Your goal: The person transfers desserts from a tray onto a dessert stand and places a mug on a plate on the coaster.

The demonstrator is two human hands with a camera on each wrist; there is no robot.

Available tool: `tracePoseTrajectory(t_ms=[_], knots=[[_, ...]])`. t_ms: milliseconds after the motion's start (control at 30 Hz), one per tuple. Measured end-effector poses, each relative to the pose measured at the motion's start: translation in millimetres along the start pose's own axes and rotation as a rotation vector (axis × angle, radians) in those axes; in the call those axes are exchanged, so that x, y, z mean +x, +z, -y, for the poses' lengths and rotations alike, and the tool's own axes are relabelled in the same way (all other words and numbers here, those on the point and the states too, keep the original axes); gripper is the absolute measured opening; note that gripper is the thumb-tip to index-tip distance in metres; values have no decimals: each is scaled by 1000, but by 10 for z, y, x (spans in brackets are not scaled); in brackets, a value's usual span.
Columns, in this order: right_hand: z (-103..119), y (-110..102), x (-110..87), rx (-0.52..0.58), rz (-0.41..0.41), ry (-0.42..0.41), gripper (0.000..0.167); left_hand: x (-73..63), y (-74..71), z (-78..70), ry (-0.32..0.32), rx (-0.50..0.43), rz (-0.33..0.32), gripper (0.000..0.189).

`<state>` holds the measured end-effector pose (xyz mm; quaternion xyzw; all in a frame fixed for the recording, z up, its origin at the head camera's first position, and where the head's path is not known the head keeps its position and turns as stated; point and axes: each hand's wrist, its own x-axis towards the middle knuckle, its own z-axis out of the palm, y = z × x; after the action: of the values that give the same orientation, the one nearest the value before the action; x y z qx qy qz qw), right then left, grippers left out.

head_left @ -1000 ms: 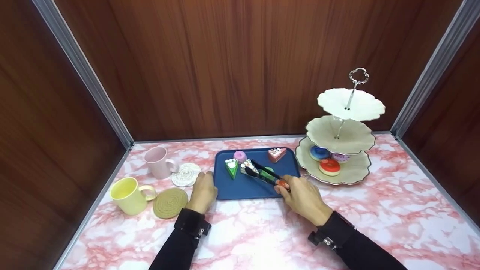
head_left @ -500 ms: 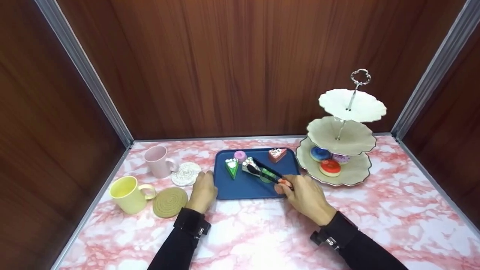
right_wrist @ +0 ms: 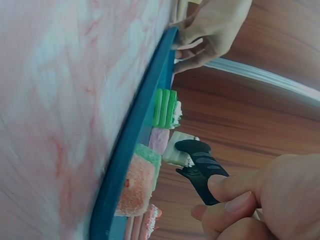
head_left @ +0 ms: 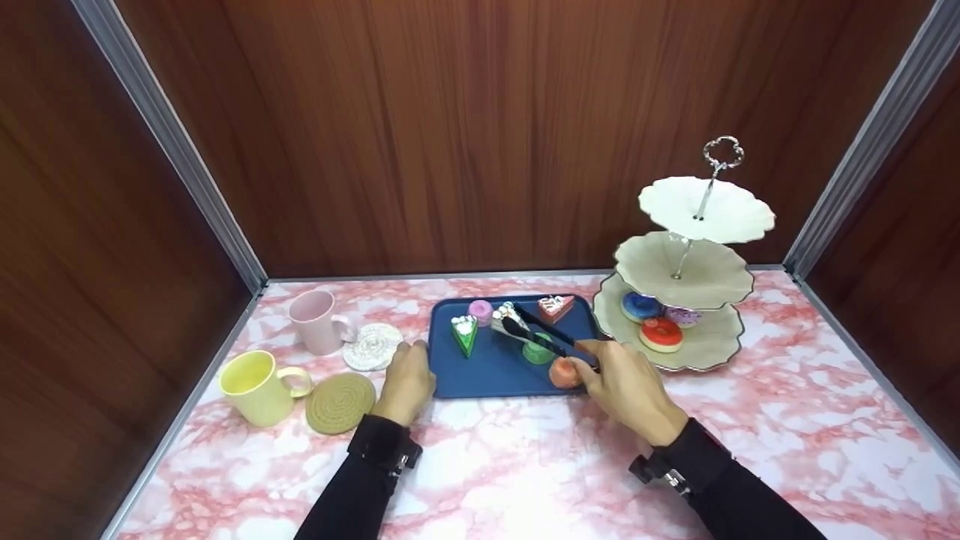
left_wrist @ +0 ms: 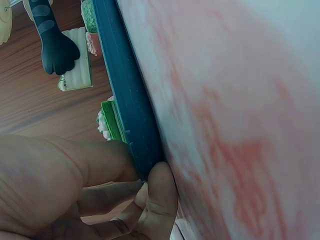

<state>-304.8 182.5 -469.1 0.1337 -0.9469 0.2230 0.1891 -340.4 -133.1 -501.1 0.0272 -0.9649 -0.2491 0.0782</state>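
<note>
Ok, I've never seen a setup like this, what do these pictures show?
There's no machine, only a person's two bare hands. The wide picture looks down from the head; the tilted close-ups are taken at each wrist. The left hand grips a blue rectangular tray; the right hand holds black paw-tipped tongs, which seem to pinch a white cake wedge. A green wedge, a red wedge and small round treats sit on the tray. On the marbled tabletop beside it are a pink mug, a yellow mug and a cream three-tier stand bearing colourful doughnuts.
</note>
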Motion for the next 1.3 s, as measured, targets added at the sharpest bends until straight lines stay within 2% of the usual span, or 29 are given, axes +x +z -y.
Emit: tracePoseTrajectory(t_ms=[267,600,833,1300], knots=[[19,-73,7,14,-37,-27,31,4,4,2,-1,9,2,38],[20,-265,20,22,-45,-16,34,-7,-3,-1,7,9,-10,38],[-16,-374,32,5,-116,-36,29,-14,8,2,4,-6,-9,39],[-125,-614,86,7,-183,60,30,-19,7,13,36,0,-27,39]])
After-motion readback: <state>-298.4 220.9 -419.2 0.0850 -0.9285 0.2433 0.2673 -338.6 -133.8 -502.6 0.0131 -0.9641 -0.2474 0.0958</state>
